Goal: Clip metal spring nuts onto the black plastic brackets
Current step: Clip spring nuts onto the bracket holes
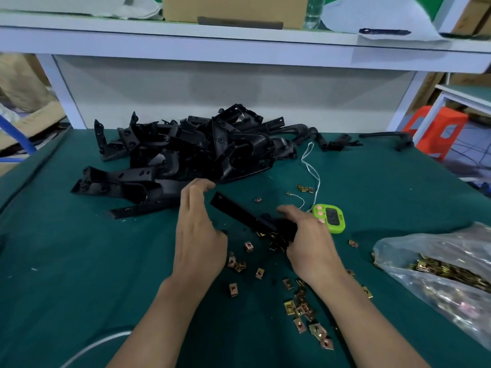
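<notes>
On the green table mat (79,261), the right hand (310,243) gripped the near end of 1 black plastic bracket (236,212), its fingers curled over the top of the part and pressed together. The bracket lay slanted between the 2 hands, its far end pointing up and to the left, with a small hole near that end. The left hand (198,229) stood on edge just beside it with fingers bent and close together, fingertips next to the bracket's far end and thumb low by its middle. Whether they actually touched the plastic I could not tell.

Brass-coloured metal spring nuts (300,309) lay scattered on the mat below and between the wrists, and a few sat right under the bracket's near end, by the right hand's fingers. Whether any was clipped on could not be made out.

Behind the hands rose a pile of black brackets (191,150). To the right lay a clear plastic bag (446,274) full of more nuts, and a green timer (330,217) sat just beyond the right hand, with a white string (310,166) running from it toward the pile. A cardboard box (233,7) stood on the shelf above.
</notes>
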